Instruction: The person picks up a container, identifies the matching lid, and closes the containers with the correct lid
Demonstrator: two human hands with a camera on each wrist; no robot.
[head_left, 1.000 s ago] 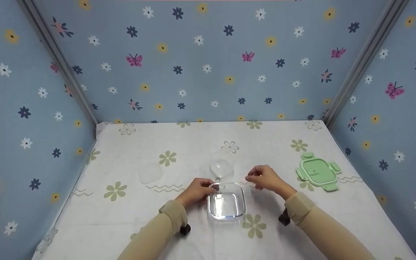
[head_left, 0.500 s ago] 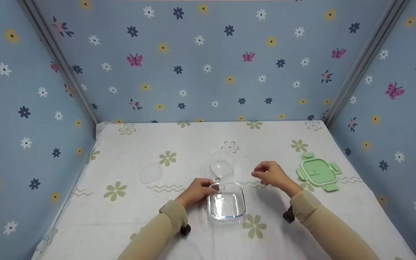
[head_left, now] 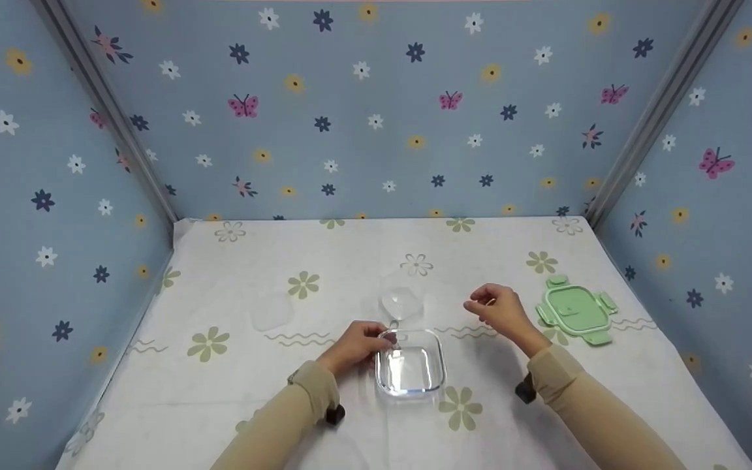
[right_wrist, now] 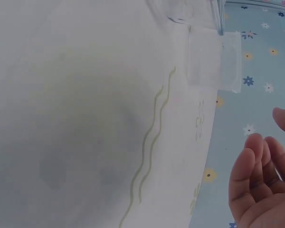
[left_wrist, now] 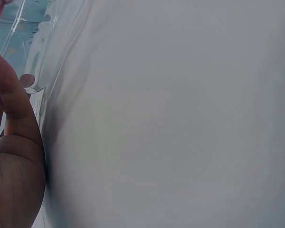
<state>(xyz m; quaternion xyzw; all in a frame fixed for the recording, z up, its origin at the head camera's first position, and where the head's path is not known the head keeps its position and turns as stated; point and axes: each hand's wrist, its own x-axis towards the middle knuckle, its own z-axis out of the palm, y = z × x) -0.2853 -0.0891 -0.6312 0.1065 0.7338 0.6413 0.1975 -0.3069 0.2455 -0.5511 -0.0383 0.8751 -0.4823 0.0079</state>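
A square clear glass food container (head_left: 410, 393) stands on the table in front of the person. My left hand (head_left: 353, 347) grips its far left corner, thumb over the rim and fingers along the outside. In the left wrist view the thumb (left_wrist: 4, 78) shows beside the container's transparent wall. To the right of the container my right hand (head_left: 499, 312) is raised over the cloth, fingers loosely bent and holding nothing. The right wrist view shows its thumb apart from the fingertips (right_wrist: 254, 142). Right of this hand lies a green lid (head_left: 577, 309) with clip flaps on its sides.
Just behind the glass container stands a small translucent container (head_left: 402, 304). A thin, clear, squarish piece (head_left: 271, 313) lies to the left. White flower-printed cloth (head_left: 219, 405) covers the table, and blue patterned panels (head_left: 376, 150) enclose it at the back and sides.
My right hand has moved up and to the right, away from the glass container. The left hand and the container have stayed in place.
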